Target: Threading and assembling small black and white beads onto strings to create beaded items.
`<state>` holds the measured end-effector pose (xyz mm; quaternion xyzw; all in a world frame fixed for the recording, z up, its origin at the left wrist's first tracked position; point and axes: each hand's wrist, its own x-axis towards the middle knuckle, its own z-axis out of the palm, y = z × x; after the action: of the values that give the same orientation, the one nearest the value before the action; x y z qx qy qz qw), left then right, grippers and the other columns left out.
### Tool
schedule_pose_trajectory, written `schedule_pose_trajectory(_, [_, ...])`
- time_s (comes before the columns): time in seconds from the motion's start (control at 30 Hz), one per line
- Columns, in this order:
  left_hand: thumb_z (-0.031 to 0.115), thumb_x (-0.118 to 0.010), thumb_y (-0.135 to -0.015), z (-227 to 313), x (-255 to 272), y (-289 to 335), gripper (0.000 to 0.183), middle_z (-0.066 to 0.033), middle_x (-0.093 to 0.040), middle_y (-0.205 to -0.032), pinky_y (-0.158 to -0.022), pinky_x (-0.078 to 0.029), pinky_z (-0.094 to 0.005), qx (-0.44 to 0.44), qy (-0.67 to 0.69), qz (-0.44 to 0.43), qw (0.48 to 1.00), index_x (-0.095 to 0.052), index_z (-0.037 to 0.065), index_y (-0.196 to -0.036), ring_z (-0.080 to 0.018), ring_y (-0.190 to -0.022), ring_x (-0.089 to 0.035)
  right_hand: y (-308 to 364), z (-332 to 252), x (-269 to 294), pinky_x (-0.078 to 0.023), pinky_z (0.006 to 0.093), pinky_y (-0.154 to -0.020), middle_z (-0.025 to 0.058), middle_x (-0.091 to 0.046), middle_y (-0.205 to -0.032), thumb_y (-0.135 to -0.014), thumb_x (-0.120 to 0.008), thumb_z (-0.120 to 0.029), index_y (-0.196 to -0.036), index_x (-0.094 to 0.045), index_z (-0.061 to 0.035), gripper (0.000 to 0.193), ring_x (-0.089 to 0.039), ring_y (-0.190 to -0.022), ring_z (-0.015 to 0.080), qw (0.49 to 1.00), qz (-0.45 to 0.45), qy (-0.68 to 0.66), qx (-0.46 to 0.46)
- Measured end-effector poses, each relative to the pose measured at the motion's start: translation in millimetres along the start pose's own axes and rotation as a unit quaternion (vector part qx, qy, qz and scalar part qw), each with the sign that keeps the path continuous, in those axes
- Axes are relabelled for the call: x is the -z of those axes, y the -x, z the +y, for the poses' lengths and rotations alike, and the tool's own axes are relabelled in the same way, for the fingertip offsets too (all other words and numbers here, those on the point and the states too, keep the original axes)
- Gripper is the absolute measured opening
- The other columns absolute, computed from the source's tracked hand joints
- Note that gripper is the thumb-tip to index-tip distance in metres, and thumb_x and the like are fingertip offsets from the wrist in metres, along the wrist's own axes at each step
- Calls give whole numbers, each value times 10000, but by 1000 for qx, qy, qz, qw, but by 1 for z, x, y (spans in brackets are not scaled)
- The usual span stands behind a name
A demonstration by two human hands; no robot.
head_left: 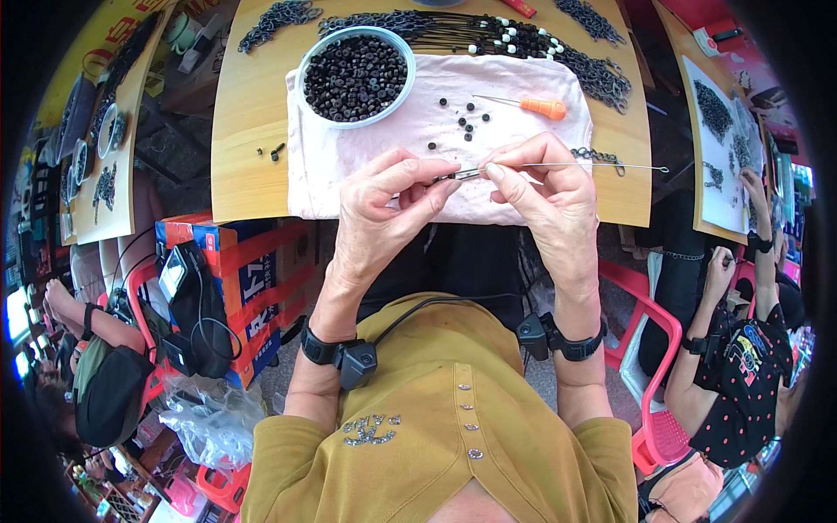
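Observation:
Above the near edge of the pink cloth (314,166), my left hand (392,187) pinches a small dark piece, perhaps a bead or cord end, mostly hidden by the fingertips. Facing it, my right hand (540,183) has thumb and finger closed on a thin metal wire (623,166). That wire runs out to the right and ends in a small loop. Between the two hands its other end meets the dark piece. Several loose black beads (462,121) lie on the cloth beyond my fingers, near an awl (542,108) with an orange handle.
A clear tub (301,74) full of black beads stands on the cloth's far left. Dark chains (602,78) and black cords with white beads (514,39) line the table's back. A short chain (597,155) lies beyond my right hand. Co-workers sit at both sides.

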<state>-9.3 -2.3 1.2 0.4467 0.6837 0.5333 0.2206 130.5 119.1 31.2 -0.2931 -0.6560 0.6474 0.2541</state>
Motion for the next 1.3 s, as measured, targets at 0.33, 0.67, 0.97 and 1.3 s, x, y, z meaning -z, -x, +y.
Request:
schedule_pose_trajectory(0.33, [-44,-675,-818,-7,-1,1,103,-15,-599,-836,-601,-434,-183,0,17,7,1000,-654,-11,-914,-40,-703,-547,1,3,1,-441,156,-588,-31,-602,-802,-875,-678,-41,-884,-622,-27,58,-540,-668,6,1000,21,-5,3])
schedule_pose_trajectory(0.67, [32,-728,-794,-3,-5,-8,137,-48,-619,-781,-555,-473,-231,-61,-23,22,998,-699,18,-927,-87,-615,-579,2,-4,3,-455,164,-596,3,-601,-885,-870,-673,-16,-913,-617,-4,71,-566,-707,34,996,44,-79,17])
schedule_pose_trajectory(0.97, [65,-731,-811,8,-6,-15,99,-46,-626,-1012,-472,-354,-163,-46,53,100,992,-738,64,-910,19,-510,-449,2,-8,10,-475,181,-661,19,-603,-912,-871,-666,-13,-913,-610,0,71,-567,-802,44,995,51,-78,43])
schedule_pose_trajectory(1.3, [-15,-647,-880,3,-5,-9,117,-87,-624,-1007,-682,-524,-203,5,226,66,972,-663,-28,-996,-112,-799,-647,-35,-20,-10,-474,192,-639,45,-625,-948,-893,-641,-29,-936,-621,-2,55,-566,-796,54,995,8,-8,94])
